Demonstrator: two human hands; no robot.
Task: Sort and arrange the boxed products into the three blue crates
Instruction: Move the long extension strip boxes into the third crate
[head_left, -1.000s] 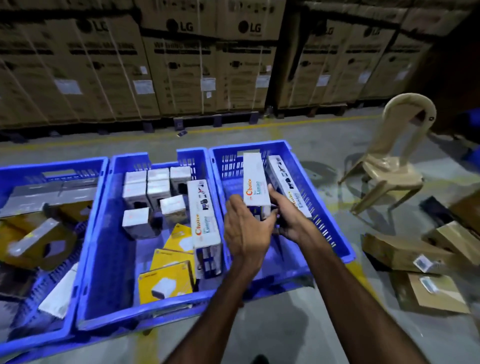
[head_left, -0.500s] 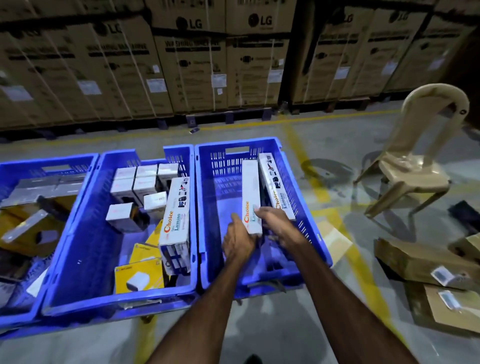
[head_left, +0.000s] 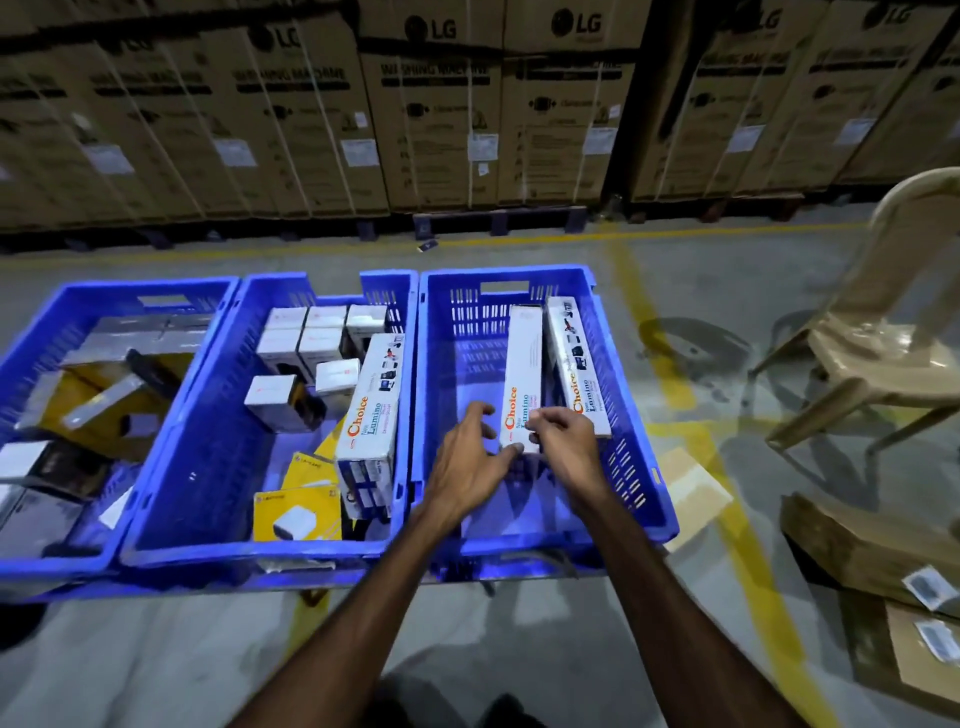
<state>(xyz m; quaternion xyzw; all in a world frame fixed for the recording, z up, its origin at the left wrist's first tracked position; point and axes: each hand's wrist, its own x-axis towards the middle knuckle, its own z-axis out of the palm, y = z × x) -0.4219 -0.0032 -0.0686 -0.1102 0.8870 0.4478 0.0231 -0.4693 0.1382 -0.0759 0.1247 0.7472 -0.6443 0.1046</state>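
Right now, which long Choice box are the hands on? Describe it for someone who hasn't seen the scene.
Take the rightmost blue crate. Two long white Choice boxes lie side by side along its right half. It is the left Choice box, whose near end both hands touch; its neighbour against the wall is untouched.

Plastic crates, printed card boxes

The blue crate (head_left: 644, 415) is slotted moulded plastic with a slight sheen; the long box (head_left: 522, 364) is smooth printed card; the floor (head_left: 156, 665) is dull concrete.
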